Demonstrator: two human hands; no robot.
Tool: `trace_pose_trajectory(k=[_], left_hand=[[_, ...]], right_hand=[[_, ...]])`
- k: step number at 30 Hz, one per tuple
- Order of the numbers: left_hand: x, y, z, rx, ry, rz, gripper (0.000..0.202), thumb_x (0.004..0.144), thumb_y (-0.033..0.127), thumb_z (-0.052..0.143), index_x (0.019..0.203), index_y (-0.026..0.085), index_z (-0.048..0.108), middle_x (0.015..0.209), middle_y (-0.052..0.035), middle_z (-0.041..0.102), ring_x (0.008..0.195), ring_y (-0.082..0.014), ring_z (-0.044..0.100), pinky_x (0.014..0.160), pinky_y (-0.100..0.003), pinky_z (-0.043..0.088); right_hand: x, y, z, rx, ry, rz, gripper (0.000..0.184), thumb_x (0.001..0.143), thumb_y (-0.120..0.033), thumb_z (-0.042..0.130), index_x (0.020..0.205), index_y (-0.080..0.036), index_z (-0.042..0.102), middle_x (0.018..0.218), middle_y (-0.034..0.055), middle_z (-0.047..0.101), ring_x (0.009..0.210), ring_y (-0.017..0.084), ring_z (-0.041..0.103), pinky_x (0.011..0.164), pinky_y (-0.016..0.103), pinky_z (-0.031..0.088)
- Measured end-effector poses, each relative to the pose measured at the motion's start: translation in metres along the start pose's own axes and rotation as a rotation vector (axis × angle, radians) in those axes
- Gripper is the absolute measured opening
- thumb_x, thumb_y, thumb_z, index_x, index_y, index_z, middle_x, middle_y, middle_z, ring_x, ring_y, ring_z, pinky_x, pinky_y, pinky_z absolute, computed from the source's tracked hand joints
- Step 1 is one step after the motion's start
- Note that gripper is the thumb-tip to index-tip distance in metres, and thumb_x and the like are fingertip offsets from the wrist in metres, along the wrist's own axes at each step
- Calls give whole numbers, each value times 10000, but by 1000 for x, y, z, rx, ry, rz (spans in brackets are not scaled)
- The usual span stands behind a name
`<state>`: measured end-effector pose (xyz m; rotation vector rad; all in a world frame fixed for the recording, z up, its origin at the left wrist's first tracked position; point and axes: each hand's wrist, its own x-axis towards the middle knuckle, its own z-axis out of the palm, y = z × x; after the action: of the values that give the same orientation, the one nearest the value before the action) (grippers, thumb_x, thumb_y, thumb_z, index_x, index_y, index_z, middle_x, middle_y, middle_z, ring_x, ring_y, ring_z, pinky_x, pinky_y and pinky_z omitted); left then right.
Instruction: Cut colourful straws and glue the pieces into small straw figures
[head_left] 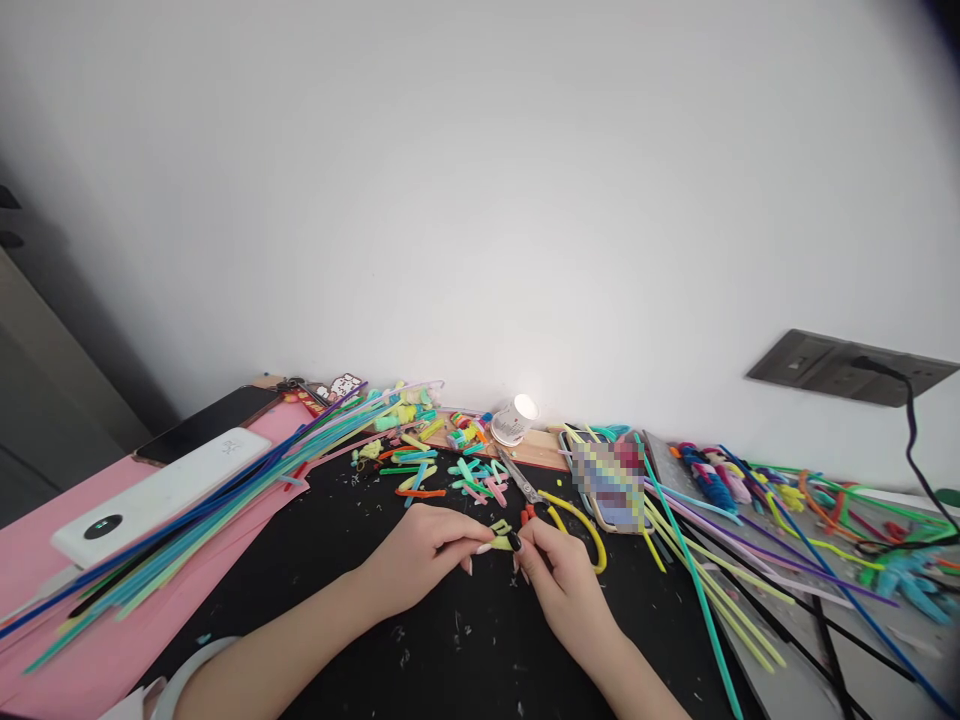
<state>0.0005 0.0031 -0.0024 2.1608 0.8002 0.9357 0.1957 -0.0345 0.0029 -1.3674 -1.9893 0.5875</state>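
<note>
Near the front middle of the black work surface [420, 655], my left hand [424, 555] and my right hand [562, 575] meet at a short, bent yellow-green pipe cleaner [500, 542]. Both hands are closed, each pinching one side of it with the fingertips. Just beyond my right hand lie scissors [531, 490] with yellow handles, blades pointing toward the wall. An orange-red bit [527, 514] shows by my right fingers. Cut pipe cleaner pieces [480, 478] in green, pink and blue lie past my hands, with more orange and teal pieces [420, 470] to their left.
At left, long pipe cleaners [247, 500] cross a white power bank [161, 495] beside a dark phone [210, 425]. A paper cup [515, 418] stands against the wall. A phone [607, 485] and more long pipe cleaners [720, 570] lie right. A cord hangs from the wall socket [847, 367].
</note>
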Motion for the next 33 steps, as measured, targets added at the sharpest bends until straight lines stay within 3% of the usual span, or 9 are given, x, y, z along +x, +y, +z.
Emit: trace_pose_trajectory(k=[6, 9, 12, 17, 22, 28, 33], left_hand=[[-1, -2, 1, -6, -13, 15, 226, 880, 194, 469, 915, 178, 691, 650, -6, 682, 618, -117, 621, 637, -188, 462], [0, 1, -1, -30, -8, -24, 223, 876, 180, 467, 911, 186, 688, 640, 5, 669, 614, -110, 615, 634, -184, 454], [1, 4, -1, -71, -19, -79, 204, 856, 173, 493, 887, 180, 694, 626, 5, 659, 600, -110, 611, 625, -182, 451], [2, 5, 0, -280, -75, -218, 172, 819, 242, 551, 865, 150, 687, 691, -21, 667, 598, -132, 628, 585, -191, 471], [3, 1, 1, -482, -125, -343, 231, 841, 275, 507, 836, 125, 681, 773, -51, 675, 659, -157, 651, 633, -220, 497], [4, -2, 1, -466, -116, -373, 230, 831, 263, 509, 884, 119, 681, 756, -62, 692, 709, -186, 663, 646, -240, 502], [5, -6, 1, -447, -26, -411, 214, 822, 240, 506, 895, 113, 663, 810, -74, 696, 741, -201, 674, 651, -252, 509]], right_hand=[[2, 0, 1, 71, -5, 22, 242, 867, -208, 414, 627, -189, 434, 557, -45, 428, 511, 100, 408, 497, 205, 310], [2, 0, 3, 155, 8, 49, 35, 803, -181, 507, 770, -190, 511, 606, -44, 468, 504, 98, 422, 477, 198, 334], [2, 0, 4, 188, 34, 39, 152, 759, -146, 553, 902, -196, 560, 650, -27, 538, 510, 107, 472, 474, 200, 370], [1, 0, 2, 155, 50, -3, 89, 797, -190, 542, 768, -187, 626, 583, -12, 566, 468, 112, 504, 475, 217, 392], [2, 1, 2, 223, 57, 46, 77, 780, -190, 556, 804, -190, 629, 633, 7, 613, 492, 126, 538, 470, 222, 424], [2, 5, 5, 342, 49, 135, 111, 777, -172, 539, 860, -194, 610, 687, 19, 662, 573, 151, 620, 547, 242, 491], [4, 9, 5, 411, 103, 187, 139, 777, -187, 537, 902, -194, 599, 680, 17, 660, 576, 155, 628, 541, 242, 495]])
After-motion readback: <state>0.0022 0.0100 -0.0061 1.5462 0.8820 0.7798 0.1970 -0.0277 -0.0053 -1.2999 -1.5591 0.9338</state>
